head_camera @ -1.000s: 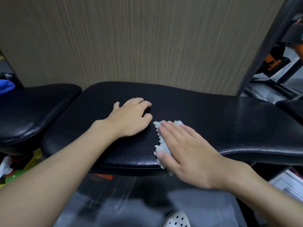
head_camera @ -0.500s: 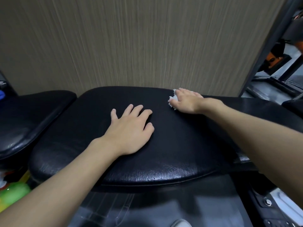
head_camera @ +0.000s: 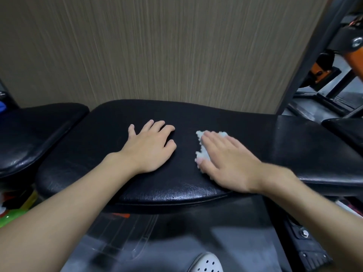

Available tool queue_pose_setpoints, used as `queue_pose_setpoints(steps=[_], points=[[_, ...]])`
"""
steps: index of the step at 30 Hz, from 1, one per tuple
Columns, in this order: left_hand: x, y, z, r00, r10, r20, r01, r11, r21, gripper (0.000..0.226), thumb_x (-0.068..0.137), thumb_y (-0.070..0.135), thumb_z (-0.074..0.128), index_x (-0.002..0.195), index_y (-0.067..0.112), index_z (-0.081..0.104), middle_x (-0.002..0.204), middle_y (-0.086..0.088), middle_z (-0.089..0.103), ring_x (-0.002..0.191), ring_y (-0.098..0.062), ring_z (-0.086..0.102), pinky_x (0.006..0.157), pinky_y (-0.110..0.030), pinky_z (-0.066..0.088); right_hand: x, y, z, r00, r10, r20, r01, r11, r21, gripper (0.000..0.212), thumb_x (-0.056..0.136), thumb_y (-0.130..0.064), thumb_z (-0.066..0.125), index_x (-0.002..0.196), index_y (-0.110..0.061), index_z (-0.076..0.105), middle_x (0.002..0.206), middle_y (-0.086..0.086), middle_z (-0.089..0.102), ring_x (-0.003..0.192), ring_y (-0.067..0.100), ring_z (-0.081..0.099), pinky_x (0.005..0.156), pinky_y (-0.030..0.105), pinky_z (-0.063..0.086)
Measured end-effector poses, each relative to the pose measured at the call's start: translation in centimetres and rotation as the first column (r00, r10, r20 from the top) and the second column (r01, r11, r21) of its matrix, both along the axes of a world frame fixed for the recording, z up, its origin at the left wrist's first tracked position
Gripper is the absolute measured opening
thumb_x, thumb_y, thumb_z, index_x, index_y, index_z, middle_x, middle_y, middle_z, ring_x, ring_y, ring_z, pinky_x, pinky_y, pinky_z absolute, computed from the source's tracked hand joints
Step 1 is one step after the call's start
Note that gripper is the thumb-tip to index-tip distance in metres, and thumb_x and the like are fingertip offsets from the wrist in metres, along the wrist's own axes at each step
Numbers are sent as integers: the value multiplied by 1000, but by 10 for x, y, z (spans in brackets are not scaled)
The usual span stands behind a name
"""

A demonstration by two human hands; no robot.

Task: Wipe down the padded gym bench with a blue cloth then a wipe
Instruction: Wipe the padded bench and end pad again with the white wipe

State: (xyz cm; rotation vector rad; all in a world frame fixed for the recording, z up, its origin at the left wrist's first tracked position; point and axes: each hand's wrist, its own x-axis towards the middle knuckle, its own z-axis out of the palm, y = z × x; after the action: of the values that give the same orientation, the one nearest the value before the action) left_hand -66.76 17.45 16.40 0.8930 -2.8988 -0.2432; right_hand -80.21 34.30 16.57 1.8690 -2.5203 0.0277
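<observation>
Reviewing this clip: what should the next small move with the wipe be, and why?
Probably slide the right hand with the wipe rightward along the bench. It presses the wipe flat on the padding, the left hand rests flat to its left, and a stretch of padding lies to the right.

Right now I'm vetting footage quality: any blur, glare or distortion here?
Head view: right hand and wipe look slightly blurred; left hand is sharper; soft glare lies on the bench near edge; the wide-angle lens bows the bench.
</observation>
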Motion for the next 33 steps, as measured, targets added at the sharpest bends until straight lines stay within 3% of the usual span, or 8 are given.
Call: queue_pose_setpoints(steps=[3, 7, 11, 15, 20, 26, 33], points=[[-3, 4, 6, 1000, -18, -12, 18, 1000, -7, 46, 99, 34, 31, 144, 28, 33, 157, 5, 24, 148, -20, 9, 114, -62, 7, 26, 40, -3, 998, 59, -25, -60, 998, -8, 86, 86, -60, -2, 156, -12, 10, 165, 3, 6, 151, 13, 0, 121, 35, 2], [-24, 16, 11, 984, -107, -142, 115, 992, 47, 47, 97, 24, 34, 143, 28, 37, 155, 11, 27, 145, -9, 17, 117, -54, 8, 28, 51, -4, 996, 85, -32, -85, 996, 1, 83, 88, -61, -3, 157, -15, 4, 165, -1, -1, 150, 9, -7, 121, 32, -3], [-38, 20, -1, 990, -100, -99, 105, 994, 41, 48, 101, 28, 26, 148, 26, 31, 159, 10, 21, 147, -9, 10, 118, -53, 4, 3, 28, 1, 999, 35, -11, -35, 999, 34, 88, 83, -64, -7, 156, -16, 2, 165, 0, -3, 150, 11, -6, 121, 31, -3], [-38, 17, -5, 991, -104, -83, 106, 994, 20, 48, 101, 33, 23, 148, 27, 29, 160, 11, 17, 148, -9, 6, 118, -52, 3, -49, -17, 1, 996, -73, 46, 71, 996, 48, 71, 99, -56, 18, 156, -13, 10, 165, 2, 5, 150, 14, 2, 121, 36, 3], [-38, 19, -5, 991, -104, -81, 105, 995, 5, 47, 101, 34, 24, 147, 28, 29, 159, 12, 18, 147, -8, 6, 118, -51, 3, -118, -79, -2, 973, -212, 87, 211, 977, 20, 70, 98, -57, 23, 150, -11, 27, 158, 4, 28, 146, 19, 20, 118, 40, 16], [-38, 18, -4, 990, -104, -100, 104, 995, -2, 46, 100, 35, 26, 145, 29, 32, 156, 14, 23, 145, -6, 9, 118, -50, 5, -141, -101, 1, 935, -338, 106, 331, 940, 80, 66, 95, -58, 23, 141, -13, 36, 151, 4, 36, 141, 22, 29, 113, 42, 21], [-38, 22, 0, 992, -90, -90, 91, 996, 8, 46, 99, 35, 28, 145, 28, 34, 155, 13, 25, 145, -8, 12, 118, -50, 7, -77, -31, 3, 979, -190, 77, 187, 981, 42, 71, 100, -54, 20, 156, -12, 8, 164, 3, 8, 150, 15, 3, 121, 39, 3]])
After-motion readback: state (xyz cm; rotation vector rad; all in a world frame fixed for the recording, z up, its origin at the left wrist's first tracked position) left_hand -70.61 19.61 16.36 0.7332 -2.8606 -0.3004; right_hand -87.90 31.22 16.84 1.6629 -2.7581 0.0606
